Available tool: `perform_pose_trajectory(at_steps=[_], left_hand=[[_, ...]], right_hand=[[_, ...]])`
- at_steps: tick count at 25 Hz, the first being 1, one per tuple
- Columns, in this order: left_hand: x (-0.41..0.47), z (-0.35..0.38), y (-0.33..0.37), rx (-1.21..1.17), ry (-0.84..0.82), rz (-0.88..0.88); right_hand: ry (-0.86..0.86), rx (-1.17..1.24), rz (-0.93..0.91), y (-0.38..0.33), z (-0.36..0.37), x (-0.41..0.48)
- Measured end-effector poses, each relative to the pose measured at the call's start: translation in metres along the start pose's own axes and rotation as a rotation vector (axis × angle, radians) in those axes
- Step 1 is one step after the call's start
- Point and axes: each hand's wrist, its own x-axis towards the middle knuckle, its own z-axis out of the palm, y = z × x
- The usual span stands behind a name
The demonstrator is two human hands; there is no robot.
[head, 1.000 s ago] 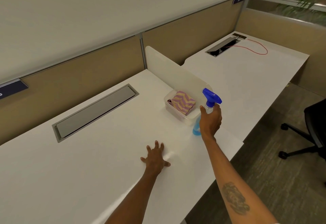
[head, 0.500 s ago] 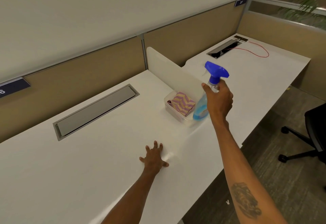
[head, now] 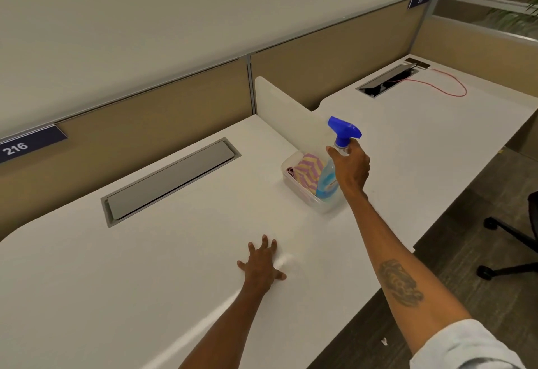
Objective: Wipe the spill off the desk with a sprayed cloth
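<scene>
Lifted since before, our right hand (head: 350,169), fingers clamped on the spray bottle (head: 330,176), aims at the cloth (head: 305,169); left hand (head: 262,264) rests flat, fingers apart, on the tabletop (head: 145,267).

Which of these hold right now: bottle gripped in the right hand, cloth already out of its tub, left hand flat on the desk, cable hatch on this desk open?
1. The right hand grips the spray bottle. True.
2. The striped cloth lies on the desk. False: it sits in the clear plastic tub.
3. The left hand rests flat on the desk. True.
4. The near cable hatch is open. False: its lid is closed.
</scene>
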Motion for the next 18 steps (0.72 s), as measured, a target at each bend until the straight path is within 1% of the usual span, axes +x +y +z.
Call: perform_pose_trajectory(at_steps=[6,11,15,17,18], left_hand=[[-0.001,-0.002,0.001,-0.007,-0.012,0.005],[-0.003,-0.002,0.0,-0.015,-0.017,0.002],[-0.009,-0.001,-0.001,-0.06,0.013,0.014],[-0.009,-0.002,0.0,-0.072,0.035,0.029],[-0.01,-0.002,0.0,-0.071,0.036,0.034]], right_hand=[[-0.031,-0.03,0.041,0.028,0.014,-0.006],[-0.04,0.017,0.078,0.031,0.017,-0.01],[-0.092,0.019,0.078,0.029,0.014,-0.009],[-0.07,0.031,0.083,0.032,0.012,-0.016],[-0.028,0.028,0.098,0.035,0.012,-0.018]])
